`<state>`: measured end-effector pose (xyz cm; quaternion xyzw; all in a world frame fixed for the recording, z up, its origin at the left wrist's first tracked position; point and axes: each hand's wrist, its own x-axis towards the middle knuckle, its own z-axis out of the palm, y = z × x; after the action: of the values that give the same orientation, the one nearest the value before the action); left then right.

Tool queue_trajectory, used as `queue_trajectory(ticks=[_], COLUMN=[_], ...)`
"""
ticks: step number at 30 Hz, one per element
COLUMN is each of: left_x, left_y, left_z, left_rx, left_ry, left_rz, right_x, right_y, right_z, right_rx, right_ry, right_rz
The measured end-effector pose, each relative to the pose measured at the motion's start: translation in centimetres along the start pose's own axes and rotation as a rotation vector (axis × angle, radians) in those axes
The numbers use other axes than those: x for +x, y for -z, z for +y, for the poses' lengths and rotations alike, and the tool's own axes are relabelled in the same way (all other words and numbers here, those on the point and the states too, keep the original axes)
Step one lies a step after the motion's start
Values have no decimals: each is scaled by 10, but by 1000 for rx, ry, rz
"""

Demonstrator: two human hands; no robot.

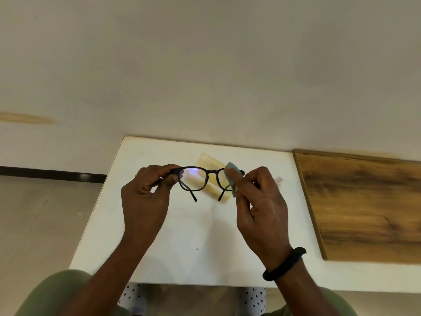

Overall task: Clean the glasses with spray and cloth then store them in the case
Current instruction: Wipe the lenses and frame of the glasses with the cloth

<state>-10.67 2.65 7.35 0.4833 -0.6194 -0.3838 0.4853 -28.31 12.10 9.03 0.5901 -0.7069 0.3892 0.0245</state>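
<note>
Two grips clenched: glasses pinched by left hand, cloth by right hand; the one-cornered hold could be twisted loose by hard rubbing.

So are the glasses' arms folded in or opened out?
Opened out: both arms of the glasses stick out from the frame, ends hanging free, not tucked behind the lenses.

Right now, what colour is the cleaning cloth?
Pale blue-grey: the small cleaning cloth the right hand presses on the black-framed glasses; head view.
</note>
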Motion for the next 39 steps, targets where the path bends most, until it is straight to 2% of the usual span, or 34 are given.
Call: queue_trajectory(ticks=[12, 19, 22, 24, 28, 30, 33, 39], left_x=[0, 0, -1, -2, -6, -7, -8, -7], left_y=[-1, 0, -1, -3, -5, -6, -8, -7], left_z=[-3, -2, -2, -1, 2, 4, 5, 1], left_rx=[5, -9, -7, -10, -3, 1, -15, 31], left_ry=[16, 5, 4, -5, -41, -47, -35, -69], left_rz=[3, 10, 4, 0, -9, -6, -7, -16], right_x=[0, 1, -1, -4, -19, -26, -31, -37], right_y=[2, 22, 40, 49, 43, 31, 15, -4], right_z=[4, 19, 34, 49, 83, 94, 106, 121], right_rx=[137, 261, 205, 157, -98, -95, -82, -159], right_ry=[54, -73, -143, -277, -557, -665, -740, -737], right_rz=[-37, 70, 67, -37, -449, -556, -602, -632])
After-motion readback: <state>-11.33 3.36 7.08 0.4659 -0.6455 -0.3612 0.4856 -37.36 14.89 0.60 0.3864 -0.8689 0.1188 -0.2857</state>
